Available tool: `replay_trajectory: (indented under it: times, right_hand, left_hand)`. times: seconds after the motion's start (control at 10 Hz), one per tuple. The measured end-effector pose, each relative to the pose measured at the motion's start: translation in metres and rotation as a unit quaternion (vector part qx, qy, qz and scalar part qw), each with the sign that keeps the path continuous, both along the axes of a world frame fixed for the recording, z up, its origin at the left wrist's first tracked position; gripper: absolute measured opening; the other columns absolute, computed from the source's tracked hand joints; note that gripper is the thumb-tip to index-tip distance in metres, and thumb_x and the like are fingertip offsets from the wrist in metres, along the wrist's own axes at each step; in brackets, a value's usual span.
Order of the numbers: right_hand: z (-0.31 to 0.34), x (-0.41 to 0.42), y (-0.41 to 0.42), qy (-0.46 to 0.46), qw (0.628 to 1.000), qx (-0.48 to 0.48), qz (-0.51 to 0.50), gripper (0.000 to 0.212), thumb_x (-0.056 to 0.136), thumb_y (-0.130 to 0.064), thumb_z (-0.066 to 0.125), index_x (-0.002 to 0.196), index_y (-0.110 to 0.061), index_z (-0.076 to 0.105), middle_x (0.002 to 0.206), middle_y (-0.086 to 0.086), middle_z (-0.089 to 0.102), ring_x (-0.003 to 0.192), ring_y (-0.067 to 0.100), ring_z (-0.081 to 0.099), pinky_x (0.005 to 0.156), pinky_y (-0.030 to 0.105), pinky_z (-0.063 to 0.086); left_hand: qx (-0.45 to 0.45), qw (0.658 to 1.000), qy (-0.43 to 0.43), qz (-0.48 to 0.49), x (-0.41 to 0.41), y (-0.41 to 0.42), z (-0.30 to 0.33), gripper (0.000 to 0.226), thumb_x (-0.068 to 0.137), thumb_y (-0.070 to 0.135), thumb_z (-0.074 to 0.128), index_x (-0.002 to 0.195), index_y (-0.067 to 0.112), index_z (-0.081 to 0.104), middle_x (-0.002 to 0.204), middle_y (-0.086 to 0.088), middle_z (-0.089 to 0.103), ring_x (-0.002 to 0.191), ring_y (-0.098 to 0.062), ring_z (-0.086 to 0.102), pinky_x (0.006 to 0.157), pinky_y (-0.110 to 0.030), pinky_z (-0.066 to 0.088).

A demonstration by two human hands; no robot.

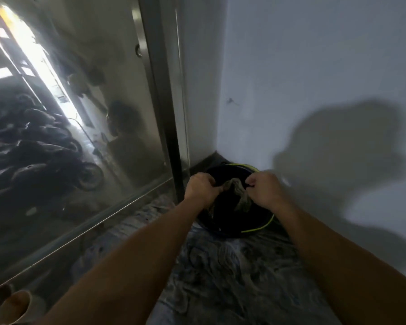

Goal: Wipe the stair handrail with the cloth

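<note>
A dark bucket (223,228) with a thin yellow-green rim line stands on the floor in the corner. Over it, a greyish-brown cloth (237,191) is stretched between both hands and hangs down into the bucket. My left hand (201,186) grips the cloth's left end, fingers closed. My right hand (264,187) grips its right end, also closed. No stair handrail is in view.
A shiny metal door panel (68,113) fills the left side and reflects parked scooters and a bright doorway. A white wall (314,78) rises on the right, close to the bucket. The floor (232,266) is dark marbled stone. A tan cup-like object (14,306) sits at the bottom left.
</note>
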State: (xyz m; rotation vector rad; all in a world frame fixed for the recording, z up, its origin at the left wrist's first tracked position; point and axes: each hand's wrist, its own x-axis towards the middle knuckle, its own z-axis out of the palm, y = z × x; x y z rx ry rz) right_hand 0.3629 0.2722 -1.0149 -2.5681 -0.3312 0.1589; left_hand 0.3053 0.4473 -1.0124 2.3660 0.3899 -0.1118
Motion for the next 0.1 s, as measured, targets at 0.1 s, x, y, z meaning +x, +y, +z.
replay_trajectory:
  times: [0.1]
  right_hand:
    - [-0.0148, -0.015, -0.0356, 0.05, 0.998, 0.007, -0.035, 0.023, 0.073, -0.007, 0.065, 0.094, -0.011, 0.074, 0.102, 0.013, 0.073, 0.097, 0.029, 0.067, 0.09, 0.034, 0.051]
  left_hand:
    - [0.026, 0.997, 0.062, -0.029, -0.0141, 0.0057, -0.0048, 0.044, 0.075, 0.038, 0.072, 0.11, 0.012, 0.068, 0.112, -0.01, 0.069, 0.108, -0.025, 0.063, 0.09, -0.029, 0.047]
